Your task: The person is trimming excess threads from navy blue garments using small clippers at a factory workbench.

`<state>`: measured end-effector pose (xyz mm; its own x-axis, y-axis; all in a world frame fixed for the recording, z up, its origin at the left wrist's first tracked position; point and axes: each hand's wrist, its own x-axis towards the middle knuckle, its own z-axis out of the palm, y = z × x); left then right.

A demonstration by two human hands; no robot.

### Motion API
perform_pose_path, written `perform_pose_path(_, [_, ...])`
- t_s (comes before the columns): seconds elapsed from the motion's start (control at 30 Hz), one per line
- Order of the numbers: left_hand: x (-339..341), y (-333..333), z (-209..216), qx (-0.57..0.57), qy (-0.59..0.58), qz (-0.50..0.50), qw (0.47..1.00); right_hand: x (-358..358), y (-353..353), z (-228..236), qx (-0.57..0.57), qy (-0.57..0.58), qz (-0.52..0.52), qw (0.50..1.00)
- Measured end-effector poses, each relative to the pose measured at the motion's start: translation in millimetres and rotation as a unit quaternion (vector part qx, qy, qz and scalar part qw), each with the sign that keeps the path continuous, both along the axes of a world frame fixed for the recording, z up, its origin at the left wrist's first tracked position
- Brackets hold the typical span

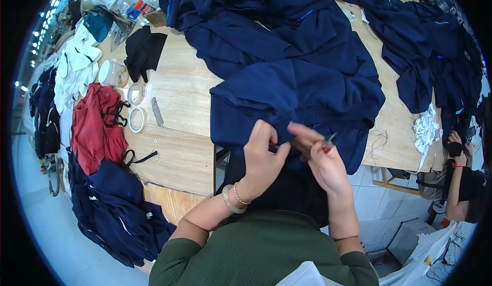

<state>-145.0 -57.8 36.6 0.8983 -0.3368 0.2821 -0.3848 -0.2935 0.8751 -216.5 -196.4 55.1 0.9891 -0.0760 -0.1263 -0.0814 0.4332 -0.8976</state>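
A navy blue garment [297, 91] with a seam down its middle lies spread over the table's near edge and hangs toward my lap. My left hand [262, 155] is at the garment's lower edge, thumb and forefinger pinched together; what is between them is too small to make out. Close on its right, my right hand [328, 165] holds small thread snips with red on the grip [328, 145], their metal blades pointing up and away. The fingers of this hand are slightly blurred, reaching toward the left hand.
More navy garments [246, 9] are heaped beyond. On the left of the wooden table [179, 99] are tape rolls [137, 119], a red garment [97, 122], black cloth [146, 53] and a white tub [110, 73]. White scraps [426, 132] lie at right, near another person's hands [456, 147].
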Motion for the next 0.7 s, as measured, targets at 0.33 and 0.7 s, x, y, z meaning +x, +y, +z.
perform_pose_path(0.33, [26,28,-2,0.095,-0.129,0.046,0.986,43,-70,44,-0.045,-0.155,-0.265,0.950])
perform_pose_path(0.7, [76,58,-30,0.095,0.150,-0.215,0.960,59,-144,179,-0.329,-0.285,-0.331,0.837])
